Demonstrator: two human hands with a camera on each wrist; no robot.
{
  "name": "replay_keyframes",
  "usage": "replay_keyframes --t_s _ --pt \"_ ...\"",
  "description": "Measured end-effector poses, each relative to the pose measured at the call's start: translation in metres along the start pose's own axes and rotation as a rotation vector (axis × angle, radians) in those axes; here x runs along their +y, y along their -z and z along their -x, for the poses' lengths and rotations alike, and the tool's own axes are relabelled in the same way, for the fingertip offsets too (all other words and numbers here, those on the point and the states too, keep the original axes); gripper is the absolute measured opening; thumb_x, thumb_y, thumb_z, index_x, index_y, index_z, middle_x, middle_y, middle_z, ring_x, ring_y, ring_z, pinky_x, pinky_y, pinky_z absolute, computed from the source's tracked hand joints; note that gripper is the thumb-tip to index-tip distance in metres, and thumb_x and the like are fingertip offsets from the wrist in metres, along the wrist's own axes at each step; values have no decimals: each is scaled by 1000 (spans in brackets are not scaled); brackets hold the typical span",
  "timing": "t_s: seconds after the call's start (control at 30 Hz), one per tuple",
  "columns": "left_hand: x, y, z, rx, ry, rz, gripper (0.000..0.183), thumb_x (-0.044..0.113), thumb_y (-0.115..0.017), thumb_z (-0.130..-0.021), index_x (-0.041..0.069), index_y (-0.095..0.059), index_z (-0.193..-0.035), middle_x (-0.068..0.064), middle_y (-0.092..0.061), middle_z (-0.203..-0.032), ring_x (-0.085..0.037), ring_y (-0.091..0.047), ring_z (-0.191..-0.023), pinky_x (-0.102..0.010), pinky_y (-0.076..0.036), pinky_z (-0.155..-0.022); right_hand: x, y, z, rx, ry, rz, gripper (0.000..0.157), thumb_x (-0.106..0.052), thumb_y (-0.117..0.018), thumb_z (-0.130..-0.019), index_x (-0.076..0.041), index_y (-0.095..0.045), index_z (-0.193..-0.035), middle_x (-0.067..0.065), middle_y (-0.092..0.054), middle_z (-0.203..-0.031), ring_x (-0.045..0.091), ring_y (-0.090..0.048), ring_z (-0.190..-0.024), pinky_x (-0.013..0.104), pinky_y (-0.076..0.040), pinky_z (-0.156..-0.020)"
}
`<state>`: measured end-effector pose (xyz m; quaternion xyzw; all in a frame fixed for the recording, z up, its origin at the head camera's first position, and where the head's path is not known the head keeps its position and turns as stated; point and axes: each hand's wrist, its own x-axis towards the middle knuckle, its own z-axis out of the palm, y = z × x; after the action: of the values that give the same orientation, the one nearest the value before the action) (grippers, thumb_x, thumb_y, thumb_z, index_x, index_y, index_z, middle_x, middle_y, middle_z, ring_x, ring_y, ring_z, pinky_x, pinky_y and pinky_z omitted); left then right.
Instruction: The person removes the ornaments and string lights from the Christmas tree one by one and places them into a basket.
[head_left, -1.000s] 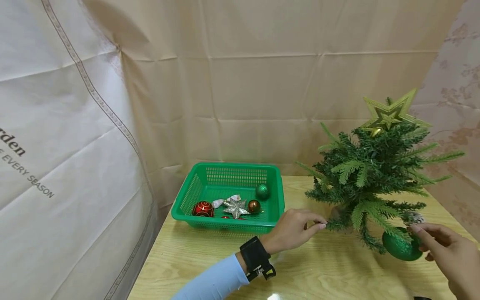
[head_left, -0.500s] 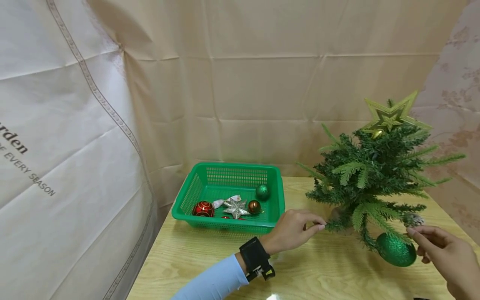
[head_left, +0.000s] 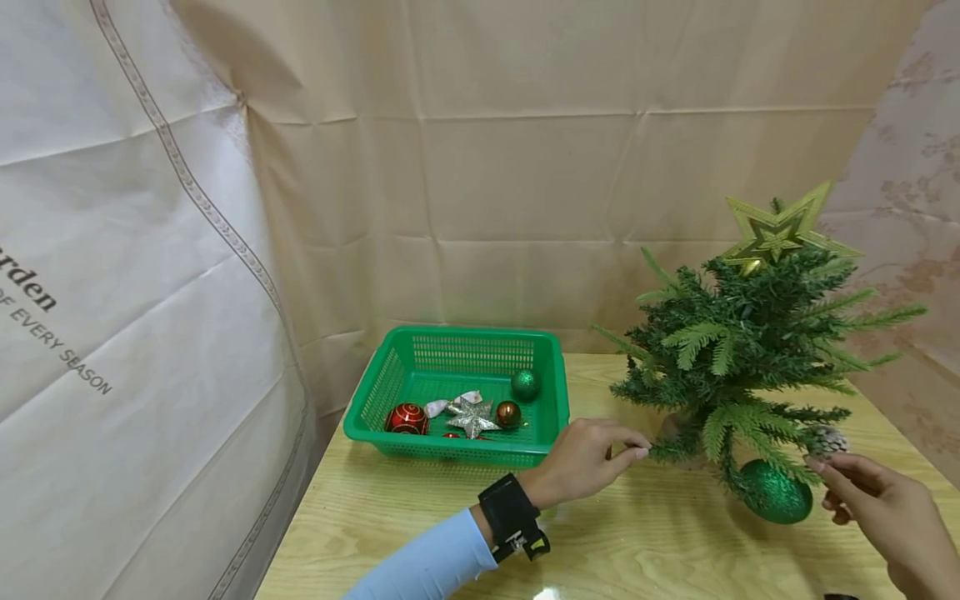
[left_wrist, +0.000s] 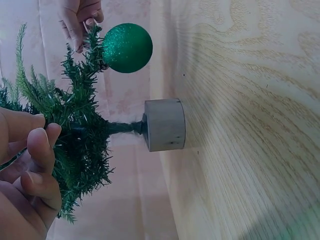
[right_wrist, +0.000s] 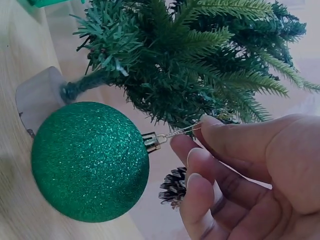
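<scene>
A glittery green bauble [right_wrist: 92, 162] hangs by a thin gold cord [right_wrist: 186, 131] that my right hand [head_left: 888, 512] pinches between thumb and index finger. In the head view the bauble sits under the lower right branches of a small artificial Christmas tree [head_left: 750, 333]. On the tree's left side, my left hand [head_left: 588, 460] pinches a low branch tip between finger and thumb. A gold star [head_left: 780, 233] tops the tree. Close behind my right fingers, a pine cone [head_left: 831, 440] shows at a branch end. The tree's pale round base [left_wrist: 166, 125] stands on the table.
Left of the tree, a green plastic basket [head_left: 453, 454] holds a red patterned bauble [head_left: 407, 418], a silver star [head_left: 472, 416], a brown bauble [head_left: 507, 413] and a small green bauble [head_left: 526, 383]. Beige cloth [head_left: 525, 183] hangs behind the wooden table [head_left: 360, 525].
My right hand has shifted slightly left, and the green bauble has swung left with it beneath the branches. More of the pine cone shows. The left hand stays at its branch.
</scene>
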<state>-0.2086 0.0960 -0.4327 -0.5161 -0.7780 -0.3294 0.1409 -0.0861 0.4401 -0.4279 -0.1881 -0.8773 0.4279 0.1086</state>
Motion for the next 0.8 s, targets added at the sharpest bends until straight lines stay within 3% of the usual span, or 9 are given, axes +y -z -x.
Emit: replay_keyframes --t_s 0.17,0.3,0.37,0.5,0.63,0.8 --pt "0 0 0 3 4 -5 19 24 -63 -105 17 -77 -116 8 -75 -103 10 -37 -54 -8 -33 -52 1 0 -1 15 12 3 51 -33 -46 -111 13 -53 -133 3 -67 -79 18 -61 -66 35 -55 -60" --pt "-1 -1 1 -4 9 -1 19 24 -62 -106 17 -77 -116 8 -75 -103 10 -37 -54 -8 -33 -52 0 1 1 49 5 -1 45 -35 -49 -111 5 -60 -126 -2 -66 -78 18 -59 -66 34 -54 -58" --pt "-1 -1 1 -6 10 3 19 24 -62 -106 17 -77 -116 8 -75 -103 10 -37 -54 -8 -33 -52 -1 2 3 89 30 -15 35 -33 -50 -110 -2 -64 -120 -9 -64 -77 17 -58 -65 32 -52 -57" --pt "-2 -1 2 -6 17 12 19 23 -62 -106 17 -77 -116 8 -75 -103 9 -36 -52 -9 -32 -51 -6 3 7 169 111 -65 14 -26 -53 -110 -29 -66 -105 -20 -60 -75 12 -55 -62 27 -48 -53" --pt "-2 0 3 -5 25 13 19 23 -63 -106 17 -77 -115 8 -75 -104 9 -36 -51 -9 -32 -51 -12 4 9 199 168 -122 25 -22 -54 -109 -44 -61 -101 -19 -59 -72 10 -52 -59 24 -43 -51" --pt "-3 0 3 -5 30 6 20 25 -62 -106 18 -77 -117 8 -75 -104 9 -36 -52 -9 -32 -50 -18 5 10 202 215 -185 27 -18 -54 -109 -44 -62 -104 -21 -59 -75 9 -50 -58 24 -39 -50"
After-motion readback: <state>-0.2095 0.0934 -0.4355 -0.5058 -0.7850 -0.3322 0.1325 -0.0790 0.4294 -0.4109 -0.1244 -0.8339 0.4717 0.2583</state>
